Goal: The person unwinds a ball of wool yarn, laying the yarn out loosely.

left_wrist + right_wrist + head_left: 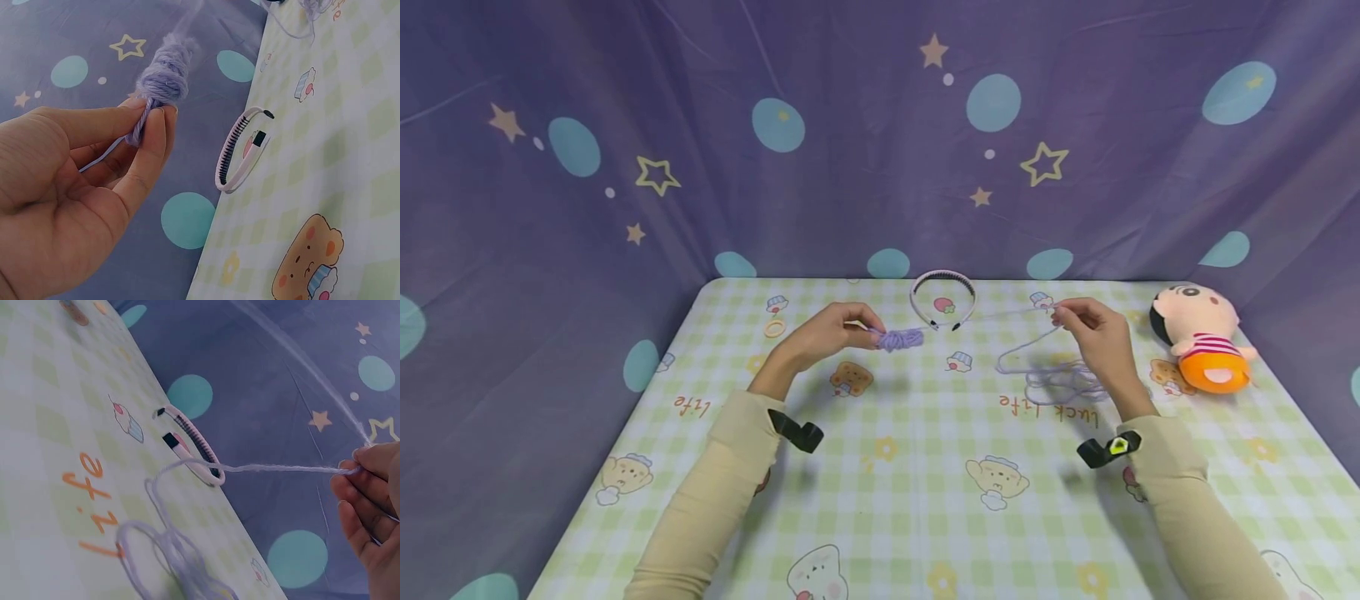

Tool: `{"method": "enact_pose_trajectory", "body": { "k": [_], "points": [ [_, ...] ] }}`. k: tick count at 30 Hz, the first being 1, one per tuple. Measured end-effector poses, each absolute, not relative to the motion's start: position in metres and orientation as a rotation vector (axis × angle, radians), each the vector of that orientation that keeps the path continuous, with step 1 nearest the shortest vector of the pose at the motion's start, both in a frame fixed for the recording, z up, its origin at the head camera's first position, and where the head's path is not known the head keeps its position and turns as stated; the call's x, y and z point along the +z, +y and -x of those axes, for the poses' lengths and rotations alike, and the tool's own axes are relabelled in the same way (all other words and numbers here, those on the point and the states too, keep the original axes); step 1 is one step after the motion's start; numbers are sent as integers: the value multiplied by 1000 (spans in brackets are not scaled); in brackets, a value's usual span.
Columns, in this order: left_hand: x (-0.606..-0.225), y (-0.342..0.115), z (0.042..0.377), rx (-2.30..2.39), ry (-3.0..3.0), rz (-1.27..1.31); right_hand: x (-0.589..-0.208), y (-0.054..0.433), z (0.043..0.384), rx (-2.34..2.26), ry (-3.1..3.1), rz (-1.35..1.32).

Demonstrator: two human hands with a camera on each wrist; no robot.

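Note:
A small wound bundle of lilac yarn (901, 339) is pinched at one end between the thumb and fingers of my left hand (831, 335). In the left wrist view the yarn bundle (165, 75) shows strands wrapped around its middle, above the fingertips. My right hand (1093, 333) pinches the yarn strand (281, 468), its thumb and forefinger meeting on it. From there one length runs across to the bundle, and another drops to a loose heap of yarn (1060, 383) on the table below the right hand.
A pale headband (913, 302) with dark inner teeth lies toward the back of the table (917, 492). Left of it is a small wooden ring (774, 328). A plush doll (1206, 337) in orange shorts lies at the right. A purple patterned curtain (865, 192) hangs behind.

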State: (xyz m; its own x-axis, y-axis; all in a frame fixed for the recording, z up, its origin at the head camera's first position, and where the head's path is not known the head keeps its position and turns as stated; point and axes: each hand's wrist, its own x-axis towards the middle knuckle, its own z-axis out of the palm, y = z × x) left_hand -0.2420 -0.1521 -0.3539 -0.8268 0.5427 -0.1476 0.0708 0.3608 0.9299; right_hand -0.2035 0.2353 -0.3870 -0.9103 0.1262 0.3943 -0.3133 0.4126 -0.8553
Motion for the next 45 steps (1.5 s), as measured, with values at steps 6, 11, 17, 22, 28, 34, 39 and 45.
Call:
{"method": "enact_pose_trajectory", "body": {
  "k": [6, 11, 17, 22, 28, 34, 39, 45],
  "points": [
    [-356, -153, 244, 1473, 2188, -538, -390, 252, 201, 1485, -2282, -90],
    [-357, -153, 244, 1481, 2178, -543, -405, 271, 208, 1375, -2337, 6],
    [-356, -154, 244, 1475, 2188, -541, -415, 285, 212, 1404, -2307, 37],
    [-357, -154, 244, 1481, 2195, -543, -407, 286, 204, 1450, -2291, 64],
    [-356, -154, 244, 1497, 2199, -521, -394, 282, 190, 1483, -2268, 121],
    [-356, -153, 244, 1512, 2201, -502, -406, 293, 195, 1482, -2252, 173],
    [-356, -153, 245, 1530, 2209, -491, -416, 300, 199, 1408, -2292, 228],
    [-357, -153, 246, 1542, 2220, -489, -422, 305, 198, 1361, -2295, 251]
  ]
}}
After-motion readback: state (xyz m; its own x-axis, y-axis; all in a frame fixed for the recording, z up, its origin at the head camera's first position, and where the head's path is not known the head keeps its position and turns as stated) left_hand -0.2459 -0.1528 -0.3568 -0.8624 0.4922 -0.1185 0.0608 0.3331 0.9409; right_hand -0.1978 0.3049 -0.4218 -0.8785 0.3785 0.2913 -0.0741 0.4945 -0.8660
